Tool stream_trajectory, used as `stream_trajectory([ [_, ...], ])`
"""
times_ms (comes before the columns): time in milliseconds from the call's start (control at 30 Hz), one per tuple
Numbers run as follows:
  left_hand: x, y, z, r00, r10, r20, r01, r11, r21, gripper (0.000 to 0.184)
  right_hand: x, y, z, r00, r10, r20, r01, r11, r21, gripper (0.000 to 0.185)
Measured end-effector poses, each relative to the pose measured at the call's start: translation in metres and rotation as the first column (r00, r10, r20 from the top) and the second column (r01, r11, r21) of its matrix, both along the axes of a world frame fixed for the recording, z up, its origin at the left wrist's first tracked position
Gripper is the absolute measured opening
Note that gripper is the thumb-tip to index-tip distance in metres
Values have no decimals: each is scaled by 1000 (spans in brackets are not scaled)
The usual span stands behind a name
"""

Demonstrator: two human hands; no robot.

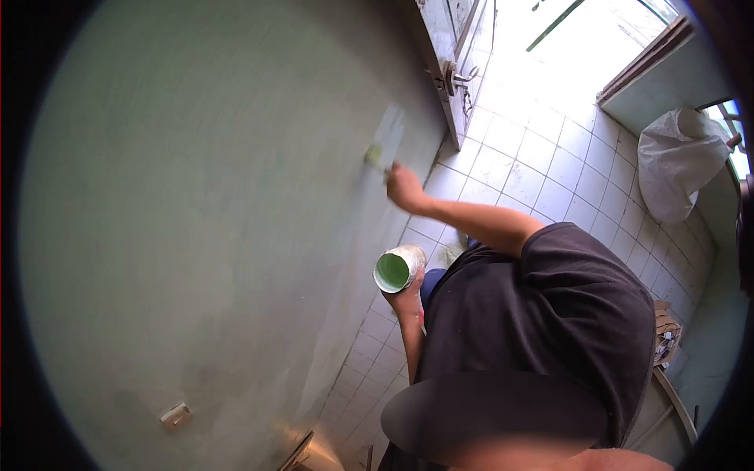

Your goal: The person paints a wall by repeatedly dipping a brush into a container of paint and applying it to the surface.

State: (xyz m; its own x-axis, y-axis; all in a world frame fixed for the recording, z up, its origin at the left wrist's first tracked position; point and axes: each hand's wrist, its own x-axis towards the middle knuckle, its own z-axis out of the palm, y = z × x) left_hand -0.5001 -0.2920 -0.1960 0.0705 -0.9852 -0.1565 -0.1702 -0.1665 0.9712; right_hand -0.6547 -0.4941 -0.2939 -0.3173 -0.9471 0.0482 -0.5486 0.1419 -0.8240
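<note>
R arm (481,222) is stretched out fwd, wrist (424,205) bent a bit, w/ R hand (404,188) curled into a grip. L forearm (412,345) is held nearer the torso (510,322), L hand (406,298) cupped in a grip too; L elbow can't be seen tbh.

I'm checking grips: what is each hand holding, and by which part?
The right hand holds a brush, blurred, by its handle; the left hand holds a can by its side.

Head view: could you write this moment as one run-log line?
right hand: holding brush | brush: at green wall, contact unclear | left hand: holding container | container: green liquid inside
</note>
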Motion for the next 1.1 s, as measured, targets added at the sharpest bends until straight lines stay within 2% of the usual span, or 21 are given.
stream_trajectory([
  [33,1,-1,0,1000,-6,12,6,1000,17,81,-1,25,21,984,164,65,-159,984,-80,8],
  [100,-1,-3,0,1000,-28,3,28,1000,13,78,-13,41,33,919,387,81,-386,922,-29,10],
  [167,-3,-4,1,999,-32,-16,31,999,-35,72,-42,19,3,890,453,47,-448,890,-86,14],
  [267,-5,-4,4,999,-52,18,52,998,-42,82,-126,-36,14,988,141,56,-141,990,1,13],
  [300,-5,-4,3,999,-48,19,49,998,-42,82,-149,-48,26,998,-1,68,6,997,-80,11],
  [333,-6,-2,0,1000,-25,10,25,998,-65,78,-173,-68,5,998,-68,-2,67,986,-154,12],
  [433,-4,3,-9,1000,9,2,-9,995,-95,74,-184,-78,11,959,-278,-54,276,960,-49,14],
  [567,-3,8,-7,999,32,-30,-34,996,-77,75,-77,-43,4,997,-47,57,48,999,-15,19],
  [600,-1,10,-5,999,24,-27,-26,997,-72,75,-50,-23,7,994,34,101,-40,997,63,19],
  [633,-1,9,-1,999,17,-41,-19,999,-29,77,-33,-6,5,978,182,98,-196,968,156,21],
  [700,0,4,4,998,10,-58,-10,1000,5,79,-24,23,6,867,488,101,-498,856,136,25],
  [767,4,0,6,999,-33,16,32,999,14,80,-39,18,13,860,477,179,-506,840,193,34],
  [800,4,0,8,1000,-24,19,24,1000,15,80,-55,2,15,902,403,152,-429,874,229,39],
  [833,4,-1,10,999,-16,31,17,1000,-11,82,-80,-18,6,936,332,116,-346,928,134,31],
  [867,4,-1,11,999,-9,43,11,999,-38,83,-105,-37,4,967,239,85,-249,958,139,31],
  [900,5,1,12,999,-1,45,3,999,-39,83,-130,-48,10,986,124,111,-139,981,136,39],
  [933,7,3,13,998,-2,56,5,999,-50,84,-150,-61,-4,982,-49,181,31,994,101,33],
  [967,7,4,13,998,-3,64,7,998,-65,85,-167,-74,-11,975,-213,62,205,972,115,25],
  [1000,9,6,11,998,7,63,-2,998,-68,85,-175,-76,6,940,-340,44,328,930,164,18],
  [1033,9,9,8,999,16,47,-12,997,-78,85,-178,-81,5,937,-350,16,346,931,113,17],
  [1100,11,16,5,999,21,38,-18,997,-75,84,-143,-77,16,966,-238,97,231,970,78,19],
])
